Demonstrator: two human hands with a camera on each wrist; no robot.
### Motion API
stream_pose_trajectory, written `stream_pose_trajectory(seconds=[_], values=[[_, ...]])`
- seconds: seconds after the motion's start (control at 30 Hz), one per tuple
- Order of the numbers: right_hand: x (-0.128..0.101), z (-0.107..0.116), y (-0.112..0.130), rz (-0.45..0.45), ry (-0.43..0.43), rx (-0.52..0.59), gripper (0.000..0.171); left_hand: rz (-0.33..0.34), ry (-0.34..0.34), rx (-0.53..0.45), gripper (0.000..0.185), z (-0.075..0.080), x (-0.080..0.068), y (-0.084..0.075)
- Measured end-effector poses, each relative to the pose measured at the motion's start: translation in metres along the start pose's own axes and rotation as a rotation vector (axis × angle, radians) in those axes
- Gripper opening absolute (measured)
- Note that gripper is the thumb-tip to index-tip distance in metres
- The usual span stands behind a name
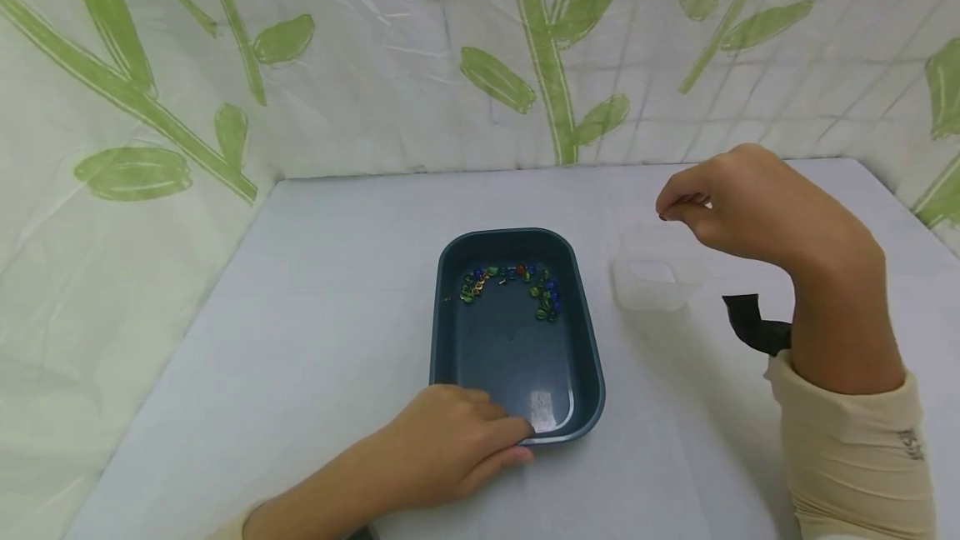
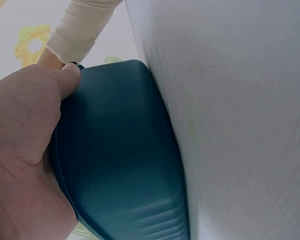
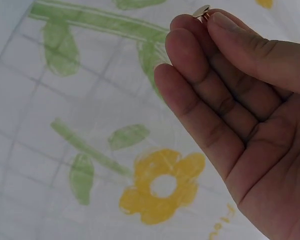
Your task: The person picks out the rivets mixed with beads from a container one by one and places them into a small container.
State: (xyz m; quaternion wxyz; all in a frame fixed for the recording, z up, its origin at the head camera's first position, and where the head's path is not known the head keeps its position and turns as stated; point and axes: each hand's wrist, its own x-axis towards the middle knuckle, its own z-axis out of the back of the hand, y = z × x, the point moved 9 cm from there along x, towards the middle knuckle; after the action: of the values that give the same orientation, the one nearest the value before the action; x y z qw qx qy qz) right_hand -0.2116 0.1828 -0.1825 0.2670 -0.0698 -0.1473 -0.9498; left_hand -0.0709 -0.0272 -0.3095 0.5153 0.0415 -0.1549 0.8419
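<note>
A dark teal tray [image 1: 442, 332] sits mid-table with several small coloured beads [image 1: 513, 282] along its far end. My left hand [image 1: 457, 440] grips the tray's near rim; in the left wrist view its thumb [image 2: 67, 77] presses the tray's outer wall [image 2: 120, 150]. My right hand [image 1: 738, 198] hovers above a clear plastic cup [image 1: 658, 273] to the right of the tray. Its thumb and fingertips pinch a tiny bead [image 1: 663, 217], seen as a small metallic piece [image 3: 201, 11] in the right wrist view.
The white table [image 1: 315, 340] is walled by a floral plastic curtain [image 1: 375, 57] at the back and left. A black strap [image 1: 753, 323] hangs off my right wrist by the cream sleeve [image 1: 855, 457].
</note>
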Motion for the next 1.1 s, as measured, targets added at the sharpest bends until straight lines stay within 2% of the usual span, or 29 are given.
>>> stream_pose_trajectory(seconds=[0.5, 0.87, 1.1], values=[[-0.006, 0.008, -0.023, -0.105, -0.036, -0.041, 0.019, 0.003, 0.005, -0.002, 0.025, -0.001, 0.0, 0.001], [-0.005, 0.011, -0.026, -0.107, -0.045, -0.046, 0.018, 0.008, 0.01, 0.0, 0.024, 0.0, 0.0, 0.0], [-0.005, 0.011, -0.032, -0.155, -0.037, -0.048, 0.018, 0.005, 0.005, 0.004, 0.024, 0.0, 0.0, 0.0]])
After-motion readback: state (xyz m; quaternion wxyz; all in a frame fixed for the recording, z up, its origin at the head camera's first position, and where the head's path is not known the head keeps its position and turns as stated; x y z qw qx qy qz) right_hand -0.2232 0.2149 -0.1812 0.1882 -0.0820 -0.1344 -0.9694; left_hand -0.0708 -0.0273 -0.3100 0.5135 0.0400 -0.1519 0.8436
